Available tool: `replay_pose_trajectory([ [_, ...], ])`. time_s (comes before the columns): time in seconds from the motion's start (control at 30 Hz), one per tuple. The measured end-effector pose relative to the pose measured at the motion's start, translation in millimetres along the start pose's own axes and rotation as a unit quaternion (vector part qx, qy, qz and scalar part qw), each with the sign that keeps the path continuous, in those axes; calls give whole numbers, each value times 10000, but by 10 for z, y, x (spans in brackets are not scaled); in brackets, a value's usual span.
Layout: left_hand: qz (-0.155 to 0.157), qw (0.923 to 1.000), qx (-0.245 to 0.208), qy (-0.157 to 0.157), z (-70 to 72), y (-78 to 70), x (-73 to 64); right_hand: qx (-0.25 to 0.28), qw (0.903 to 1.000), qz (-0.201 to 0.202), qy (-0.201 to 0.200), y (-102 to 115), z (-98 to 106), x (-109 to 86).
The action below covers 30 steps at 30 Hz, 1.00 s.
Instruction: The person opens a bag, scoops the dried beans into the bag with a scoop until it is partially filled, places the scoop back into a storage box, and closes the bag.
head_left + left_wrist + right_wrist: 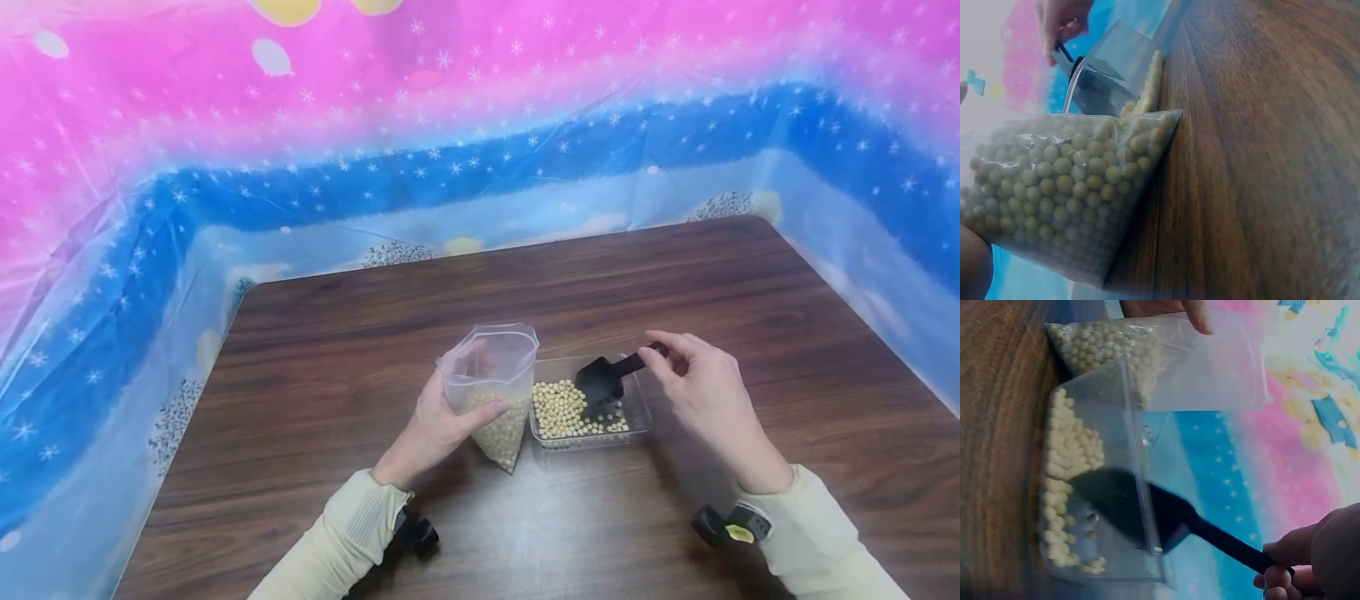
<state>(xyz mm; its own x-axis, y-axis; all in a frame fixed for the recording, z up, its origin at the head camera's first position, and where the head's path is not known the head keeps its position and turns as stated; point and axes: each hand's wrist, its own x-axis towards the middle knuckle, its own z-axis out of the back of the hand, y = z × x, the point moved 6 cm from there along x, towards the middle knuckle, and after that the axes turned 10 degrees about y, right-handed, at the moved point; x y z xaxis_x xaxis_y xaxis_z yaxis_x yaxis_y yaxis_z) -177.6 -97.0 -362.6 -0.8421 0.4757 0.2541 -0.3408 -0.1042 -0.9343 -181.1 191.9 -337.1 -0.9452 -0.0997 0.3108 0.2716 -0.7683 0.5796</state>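
My left hand (442,417) grips a clear zip bag (491,387), thumb across its front and fingers behind. Its mouth gapes at the top, and round pale beans (1060,187) fill the lower part. By its handle end, my right hand (708,387) pinches a black scoop (600,382) between thumb and fingers. The scoop's head dips into a clear plastic box (637,421) just right of the bag. Loose beans (558,408) cover the box's floor, thickest on the left and sparse around the scoop. In the right wrist view the scoop's tip (1094,481) meets the beans.
Box and bag are on a dark wood-grain table (337,350). A pink and blue snowflake-printed cloth (420,183) hangs behind and along both sides of it. Each wrist wears a small black camera, the left one (420,533) close above the tabletop.
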Motion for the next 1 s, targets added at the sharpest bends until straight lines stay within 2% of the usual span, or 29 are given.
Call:
replay_pose_trajectory([
  [0.1, 19, 10000, 7, -12, -2, 13, -6, 58, 9995, -87, 282, -54, -87, -16],
  [0.23, 14, 10000, 66, -21, -11, -54, -12, 166, 9972, -119, 715, -96, -169, -43],
  [0.37, 55, 10000, 46, -31, -6, -50, -6, 617, 9886, -296, 1342, -172, -240, -67],
  [0.5, 96, 9999, -36, -11, -4, -36, -2, 1293, 9733, -816, 1712, -307, -308, -72],
  [0.7, 17, 10000, -39, 5, -6, -47, -7, 2278, 9501, -1217, 1747, -472, -421, -50],
  [0.87, -52, 9999, -90, -32, 2, -63, -12, 3058, 9227, -1598, 1720, -599, -475, -41],
  [1.0, -34, 9999, -73, -60, 6, -62, -13, 3553, 9013, -1750, 1755, -685, -495, -29],
])
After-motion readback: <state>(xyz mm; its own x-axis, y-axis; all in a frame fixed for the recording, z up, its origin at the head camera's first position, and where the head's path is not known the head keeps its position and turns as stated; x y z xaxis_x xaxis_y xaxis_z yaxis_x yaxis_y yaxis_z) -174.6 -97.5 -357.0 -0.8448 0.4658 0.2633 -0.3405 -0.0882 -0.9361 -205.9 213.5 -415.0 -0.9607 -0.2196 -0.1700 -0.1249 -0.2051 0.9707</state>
